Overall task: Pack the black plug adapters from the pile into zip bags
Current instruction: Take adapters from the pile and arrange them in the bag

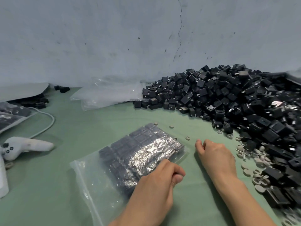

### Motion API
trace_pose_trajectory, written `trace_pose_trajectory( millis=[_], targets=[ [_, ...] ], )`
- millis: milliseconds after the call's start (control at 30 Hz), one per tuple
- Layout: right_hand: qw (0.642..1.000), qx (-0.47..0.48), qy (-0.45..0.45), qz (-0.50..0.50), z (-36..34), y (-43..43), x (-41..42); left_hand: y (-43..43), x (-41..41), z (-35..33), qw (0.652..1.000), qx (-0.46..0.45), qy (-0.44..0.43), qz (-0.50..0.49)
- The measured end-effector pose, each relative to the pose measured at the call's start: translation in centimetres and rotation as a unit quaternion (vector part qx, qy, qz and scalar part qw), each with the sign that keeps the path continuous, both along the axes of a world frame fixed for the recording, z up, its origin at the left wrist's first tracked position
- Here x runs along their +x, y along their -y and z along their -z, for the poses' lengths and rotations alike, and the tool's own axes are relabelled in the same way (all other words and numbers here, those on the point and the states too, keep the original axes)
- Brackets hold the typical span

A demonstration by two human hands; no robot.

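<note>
Green tabletop (97,124) with zip bag (130,157), adapter pile (236,103) against cracked wall (114,38)

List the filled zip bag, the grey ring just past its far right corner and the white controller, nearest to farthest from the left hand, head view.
1. filled zip bag: under the left hand, which grips its near edge.
2. grey ring: on the cloth just beyond the bag, to the right.
3. white controller: far off at the left edge.

The left hand (156,181) and right hand (215,154) are bare, the forearms uncovered down to the picture's lower edge, the fingernails short and plain.
</note>
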State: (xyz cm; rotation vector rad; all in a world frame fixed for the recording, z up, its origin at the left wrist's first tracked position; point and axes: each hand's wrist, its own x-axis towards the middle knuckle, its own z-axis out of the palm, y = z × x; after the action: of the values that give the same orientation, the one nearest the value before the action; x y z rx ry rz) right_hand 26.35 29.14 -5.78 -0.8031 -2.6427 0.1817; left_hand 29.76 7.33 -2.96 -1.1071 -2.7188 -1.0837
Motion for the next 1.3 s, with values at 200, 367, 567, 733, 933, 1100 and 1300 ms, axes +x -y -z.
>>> trace_pose_trajectory(
  millis=[200, 367, 567, 733, 933, 1100, 1300],
  targets=[
    [0.981, -0.139, -0.127, -0.047, -1.0, 1.2, -0.5, 0.4, -0.6, 0.6, 0.996, 0.079, 0.011, -0.028],
    [0.866, -0.428, -0.244, -0.091, -3.6, 3.4, -1.1, 0.2, -1.2, 0.7, 0.988, 0.146, 0.030, -0.050],
    [0.666, -0.696, -0.218, -0.158, -5.2, 6.6, -1.3, -0.5, -1.9, 0.9, 0.965, 0.236, 0.078, -0.089],
    [0.663, -0.698, -0.179, -0.201, -5.2, 8.2, -1.0, -0.7, -2.3, 0.4, 0.934, 0.309, 0.138, -0.119],
    [0.666, -0.691, -0.172, -0.223, -4.8, 8.8, -0.9, -0.8, -2.4, 0.1, 0.925, 0.334, 0.160, -0.088],
    [0.702, -0.656, -0.163, -0.224, -4.1, 9.3, -1.0, -1.0, -2.2, 0.5, 0.935, 0.307, 0.166, -0.059],
    [0.722, -0.635, -0.177, -0.210, -4.0, 9.8, -1.2, -0.9, -2.3, 0.6, 0.946, 0.283, 0.151, -0.052]
  ],
)
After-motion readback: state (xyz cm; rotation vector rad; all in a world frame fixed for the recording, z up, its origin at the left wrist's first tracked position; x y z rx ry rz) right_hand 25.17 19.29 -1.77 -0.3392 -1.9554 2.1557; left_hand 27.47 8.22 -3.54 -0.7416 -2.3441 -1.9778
